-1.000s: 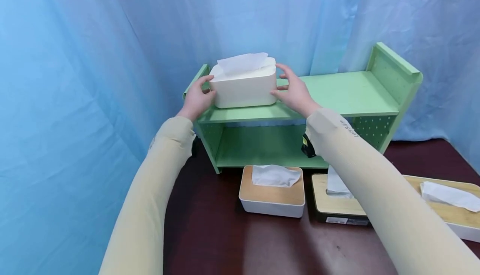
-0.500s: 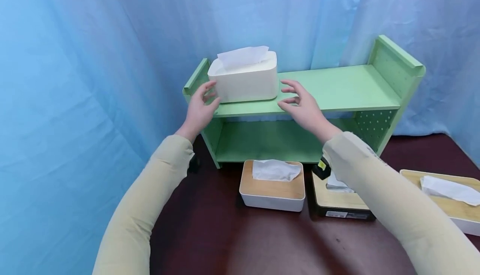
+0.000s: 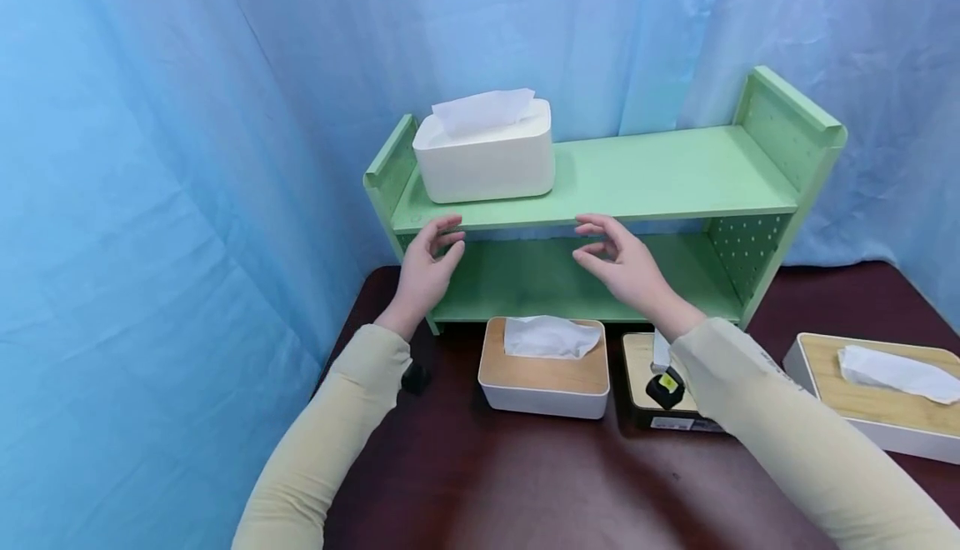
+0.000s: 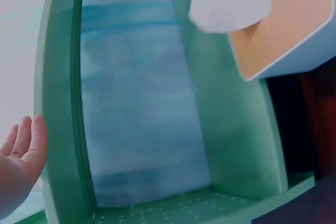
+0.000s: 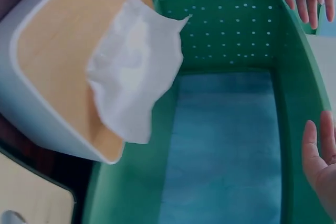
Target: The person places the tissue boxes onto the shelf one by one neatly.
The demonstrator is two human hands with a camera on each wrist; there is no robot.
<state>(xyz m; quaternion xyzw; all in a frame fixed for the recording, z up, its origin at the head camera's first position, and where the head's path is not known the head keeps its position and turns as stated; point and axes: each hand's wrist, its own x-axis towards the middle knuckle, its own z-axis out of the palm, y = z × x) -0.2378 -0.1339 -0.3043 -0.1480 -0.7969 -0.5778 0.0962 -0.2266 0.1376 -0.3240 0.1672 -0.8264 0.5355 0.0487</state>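
On the left end of the green shelf's (image 3: 675, 171) top board sits a white tissue box (image 3: 487, 168), a tissue sticking up from its lid. My left hand (image 3: 427, 271) hovers in front of the shelf, below the box, fingers loosely bent with nothing in them. Level with it on the other side, my right hand (image 3: 626, 271) is likewise relaxed and holds nothing. Below and between the hands stands a tissue box with a wooden lid (image 3: 495, 375) on the table. Both wrist views show the lower shelf opening and that box's white tissue (image 5: 134, 72).
On the dark red table (image 3: 540, 483), a black tissue box with a pale wooden lid (image 3: 637, 375) stands partly behind the right wrist. A longer white box with a wooden lid (image 3: 832, 375) is at the far right. Blue curtains (image 3: 187, 158) hang behind and to the left.
Both hands have let go of the white tissue box and drawn back, down and towards me. The box stays on the top board.
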